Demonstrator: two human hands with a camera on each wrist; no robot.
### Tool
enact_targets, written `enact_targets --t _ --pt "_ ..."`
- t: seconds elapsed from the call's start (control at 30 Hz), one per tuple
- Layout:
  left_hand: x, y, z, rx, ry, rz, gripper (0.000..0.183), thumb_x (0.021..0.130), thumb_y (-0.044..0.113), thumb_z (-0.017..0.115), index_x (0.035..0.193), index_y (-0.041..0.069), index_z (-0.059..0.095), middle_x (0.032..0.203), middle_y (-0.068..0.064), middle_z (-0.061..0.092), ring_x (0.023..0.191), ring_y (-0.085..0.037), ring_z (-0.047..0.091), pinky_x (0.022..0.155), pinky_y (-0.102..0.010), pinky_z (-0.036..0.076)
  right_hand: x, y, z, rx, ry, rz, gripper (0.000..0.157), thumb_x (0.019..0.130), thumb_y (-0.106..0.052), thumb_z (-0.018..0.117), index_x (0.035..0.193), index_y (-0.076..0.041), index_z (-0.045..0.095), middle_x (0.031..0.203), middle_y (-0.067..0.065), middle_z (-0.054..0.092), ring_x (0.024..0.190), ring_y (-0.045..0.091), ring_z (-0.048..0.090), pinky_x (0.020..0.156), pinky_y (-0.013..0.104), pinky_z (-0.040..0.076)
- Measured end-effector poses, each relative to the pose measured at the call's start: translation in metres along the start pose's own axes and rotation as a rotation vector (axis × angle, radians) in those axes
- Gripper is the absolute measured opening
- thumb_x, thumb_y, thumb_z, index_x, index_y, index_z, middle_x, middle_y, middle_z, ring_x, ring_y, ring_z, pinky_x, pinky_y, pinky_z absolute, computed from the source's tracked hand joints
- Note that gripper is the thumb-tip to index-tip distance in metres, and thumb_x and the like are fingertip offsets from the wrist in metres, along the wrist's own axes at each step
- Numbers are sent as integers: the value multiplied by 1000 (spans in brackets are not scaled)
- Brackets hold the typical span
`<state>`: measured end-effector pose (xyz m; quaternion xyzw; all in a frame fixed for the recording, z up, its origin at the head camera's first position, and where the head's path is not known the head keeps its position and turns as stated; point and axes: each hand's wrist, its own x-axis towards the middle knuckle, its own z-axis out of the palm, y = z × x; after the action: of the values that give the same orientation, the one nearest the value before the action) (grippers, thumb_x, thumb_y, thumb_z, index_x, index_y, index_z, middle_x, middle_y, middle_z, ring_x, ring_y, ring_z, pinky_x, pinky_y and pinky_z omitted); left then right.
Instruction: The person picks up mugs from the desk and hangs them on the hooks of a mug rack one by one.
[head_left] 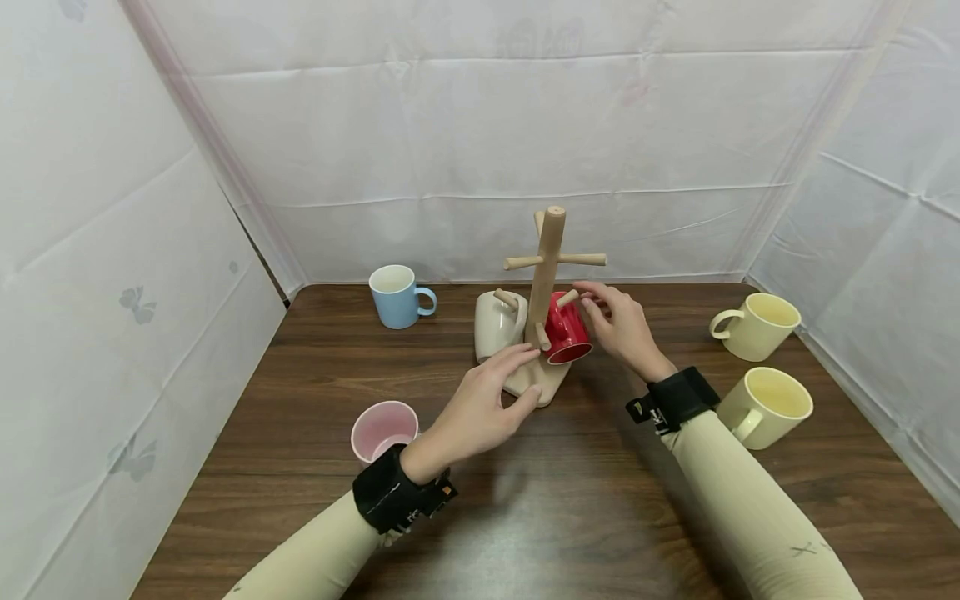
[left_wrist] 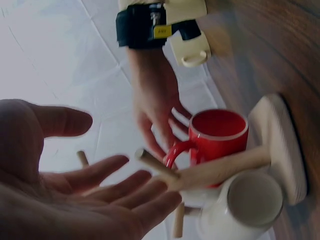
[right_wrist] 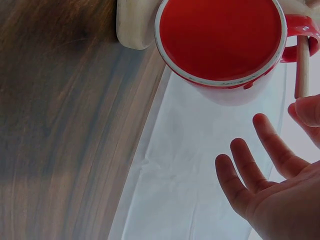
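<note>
A wooden mug tree [head_left: 549,242] stands on the table with pegs at two heights. The red mug [head_left: 567,335] hangs by its handle from a lower peg on the right; the right wrist view shows that peg [right_wrist: 303,67] through the handle. On the left, a white mug [head_left: 495,327] hangs from another lower peg. My right hand [head_left: 624,332] is just right of the red mug, fingers spread and holding nothing, its thumb by the peg's tip. My left hand [head_left: 480,408] hovers before the tree's base, fingers extended, palm empty.
A blue mug [head_left: 396,298] stands at the back left, and a pink mug [head_left: 384,429] is beside my left wrist. Two yellow mugs [head_left: 763,327] stand at the right. White sheeting [head_left: 480,133] encloses the back and sides of the wooden table [head_left: 315,400].
</note>
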<state>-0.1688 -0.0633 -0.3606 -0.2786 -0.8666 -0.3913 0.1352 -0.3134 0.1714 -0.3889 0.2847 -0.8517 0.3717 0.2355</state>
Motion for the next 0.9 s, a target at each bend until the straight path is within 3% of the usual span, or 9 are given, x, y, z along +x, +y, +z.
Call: enact_targets --t 0.4,0.63,0.9 --pt "-12 -3 -32 86 -153 156 41 90 30 59 127 14 54 124 0 57 116 -5 45 96 -29 39 -6 4 -5 2 1 18 34 92 -12 57 126 -15 57 102 11 63 91 22 59 75 49 52" --pt "-19 -8 -54 167 -284 137 43 91 35 57 129 17 53 126 5 54 117 -3 42 97 -30 38 -9 5 -5 -14 -11 26 35 92 -13 57 127 -14 55 102 10 62 92 23 57 74 50 52" --pt "-30 -16 -74 218 -321 99 46 89 38 59 131 21 51 128 7 51 118 -4 41 97 -28 38 -13 3 -8 -48 -22 8 40 92 -21 58 130 -15 52 111 13 58 98 27 52 77 49 50"
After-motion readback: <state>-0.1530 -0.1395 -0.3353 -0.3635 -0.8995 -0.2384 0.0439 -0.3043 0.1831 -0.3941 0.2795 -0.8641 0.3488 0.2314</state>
